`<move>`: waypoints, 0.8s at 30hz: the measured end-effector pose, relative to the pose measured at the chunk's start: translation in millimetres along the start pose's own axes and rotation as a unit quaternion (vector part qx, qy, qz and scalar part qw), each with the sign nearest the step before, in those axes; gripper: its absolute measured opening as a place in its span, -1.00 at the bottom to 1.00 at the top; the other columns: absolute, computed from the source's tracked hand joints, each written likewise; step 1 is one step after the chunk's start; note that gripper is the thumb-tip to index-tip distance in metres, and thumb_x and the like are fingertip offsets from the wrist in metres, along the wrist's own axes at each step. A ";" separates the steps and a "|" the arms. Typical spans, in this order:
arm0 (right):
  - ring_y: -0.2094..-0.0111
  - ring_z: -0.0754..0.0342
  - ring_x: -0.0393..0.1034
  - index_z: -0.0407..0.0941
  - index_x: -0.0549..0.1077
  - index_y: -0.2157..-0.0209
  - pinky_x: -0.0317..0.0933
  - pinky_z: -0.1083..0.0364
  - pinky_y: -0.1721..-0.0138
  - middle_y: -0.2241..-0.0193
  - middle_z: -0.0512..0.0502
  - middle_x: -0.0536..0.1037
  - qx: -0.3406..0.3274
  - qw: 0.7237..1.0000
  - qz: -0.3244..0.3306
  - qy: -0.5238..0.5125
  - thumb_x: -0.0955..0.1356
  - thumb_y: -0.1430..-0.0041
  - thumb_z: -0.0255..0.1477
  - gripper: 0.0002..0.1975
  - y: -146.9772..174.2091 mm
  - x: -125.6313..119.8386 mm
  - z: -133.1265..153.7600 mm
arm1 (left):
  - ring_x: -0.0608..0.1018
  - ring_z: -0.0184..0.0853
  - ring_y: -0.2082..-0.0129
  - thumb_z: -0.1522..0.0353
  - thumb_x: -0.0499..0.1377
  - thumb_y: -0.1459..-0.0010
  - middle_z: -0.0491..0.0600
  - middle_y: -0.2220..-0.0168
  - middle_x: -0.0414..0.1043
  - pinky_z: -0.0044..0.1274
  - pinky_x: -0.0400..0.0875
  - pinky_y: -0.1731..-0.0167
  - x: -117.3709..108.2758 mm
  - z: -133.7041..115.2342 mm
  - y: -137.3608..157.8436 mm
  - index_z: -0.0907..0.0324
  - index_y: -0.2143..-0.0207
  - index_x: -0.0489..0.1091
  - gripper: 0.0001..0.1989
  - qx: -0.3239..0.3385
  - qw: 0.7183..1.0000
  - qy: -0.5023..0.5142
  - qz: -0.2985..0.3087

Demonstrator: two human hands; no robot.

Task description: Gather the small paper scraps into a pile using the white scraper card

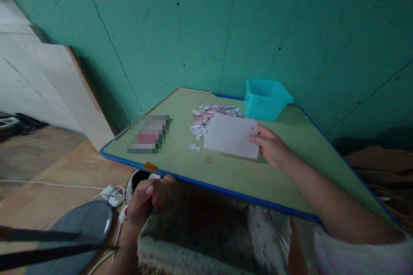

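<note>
In my right hand [269,146] is a white rectangular board [230,135], pinched at its right edge between thumb and fingers. It is tilted over the table [180,163] and has a small dark reddish dot near my fingers. Behind the board, and partly covered by it, lies a heap of small white and pinkish flat pieces [216,111]. A few loose white pieces [194,147] lie left of the board. My left hand [154,193] is curled closed just below the table's blue front edge; whether anything is inside its fingers is hidden.
A turquoise plastic bin [266,101] stands at the back right of the table. At the left lies a pixelated dark-edged rectangular thing [149,134]. A green wall [206,30] rises behind. A round grey stool [77,232] and a white cable [64,184] are at lower left.
</note>
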State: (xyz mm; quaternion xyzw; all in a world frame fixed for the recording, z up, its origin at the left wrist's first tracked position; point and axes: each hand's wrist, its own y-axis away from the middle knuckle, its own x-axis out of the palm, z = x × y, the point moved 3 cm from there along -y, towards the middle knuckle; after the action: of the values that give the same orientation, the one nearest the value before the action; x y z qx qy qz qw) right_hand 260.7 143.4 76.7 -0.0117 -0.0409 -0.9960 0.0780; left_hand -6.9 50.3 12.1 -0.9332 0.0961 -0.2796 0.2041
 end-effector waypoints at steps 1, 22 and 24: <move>0.38 0.11 0.38 -0.11 0.32 0.27 0.22 0.11 0.33 0.33 -0.03 0.51 0.005 1.000 0.000 0.007 0.29 0.16 -0.49 -0.70 -1.4 -0.1 0.3 | 0.29 -0.39 0.76 0.32 0.03 -0.01 -0.14 0.76 0.28 -0.37 0.26 0.41 1.1 -0.6 -0.3 0.16 0.68 0.35 -0.73 0.002 1.000 -0.002 0.002; 0.43 0.09 0.28 -0.14 0.33 0.36 0.14 0.12 0.44 0.45 -0.02 0.42 -0.063 0.975 -0.089 0.195 0.24 0.12 -0.43 -0.80 -28.5 -29.8 -2.6 | 0.28 -0.35 0.75 0.32 0.05 0.06 -0.12 0.78 0.29 -0.33 0.29 0.43 1.6 -2.8 3.4 0.12 0.66 0.40 -0.78 0.010 0.999 -0.018 -0.047; 0.40 0.08 0.29 -0.13 0.33 0.35 0.15 0.12 0.42 0.43 -0.03 0.43 -0.071 0.972 -0.070 0.215 0.23 0.10 -0.42 -0.80 -27.5 -26.1 -4.1 | 0.30 -0.33 0.72 0.31 0.04 0.04 -0.11 0.76 0.28 -0.34 0.28 0.39 -3.5 -1.1 6.7 0.12 0.64 0.41 -0.77 0.009 0.999 -0.019 -0.042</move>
State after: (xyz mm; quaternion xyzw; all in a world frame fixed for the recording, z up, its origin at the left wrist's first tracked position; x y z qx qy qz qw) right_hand 282.2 174.1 69.7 0.2000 0.0468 -0.9786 0.0137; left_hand -10.9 45.0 8.3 -0.9397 0.0503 -0.2712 0.2021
